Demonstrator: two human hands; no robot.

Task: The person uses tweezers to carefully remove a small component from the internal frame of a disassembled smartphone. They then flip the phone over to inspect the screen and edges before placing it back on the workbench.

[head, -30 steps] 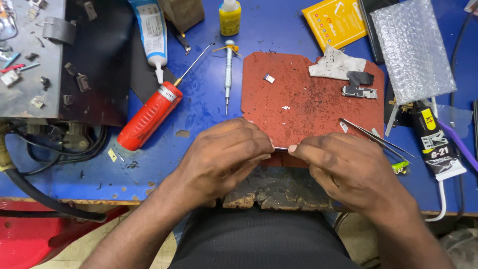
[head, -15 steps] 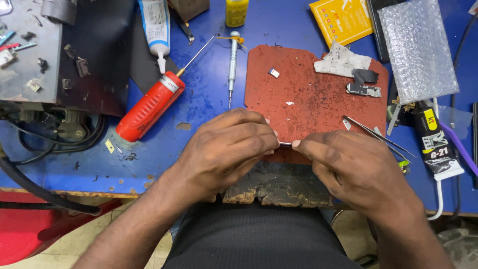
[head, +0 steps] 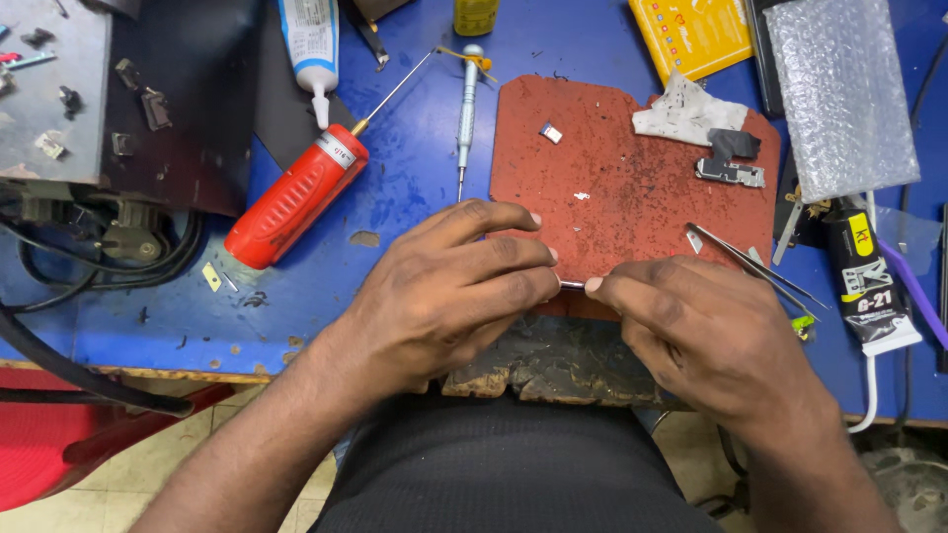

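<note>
At the near edge of the red work mat (head: 632, 188), your left hand (head: 444, 296) and right hand (head: 701, 331) meet fingertip to fingertip, pinching a tiny silvery part (head: 572, 284) between them. The part is mostly hidden between the fingertips. A glue tube (head: 308, 49) and a yellow bottle (head: 475, 15) stand capped, contents unseen, beyond the red-handled tool (head: 296, 192).

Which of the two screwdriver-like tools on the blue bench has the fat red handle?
The red-handled screwdriver, lying slantwise on the left below the white glue tube. The other, the slim silver screwdriver, lies almost straight beside the red mat.
</note>
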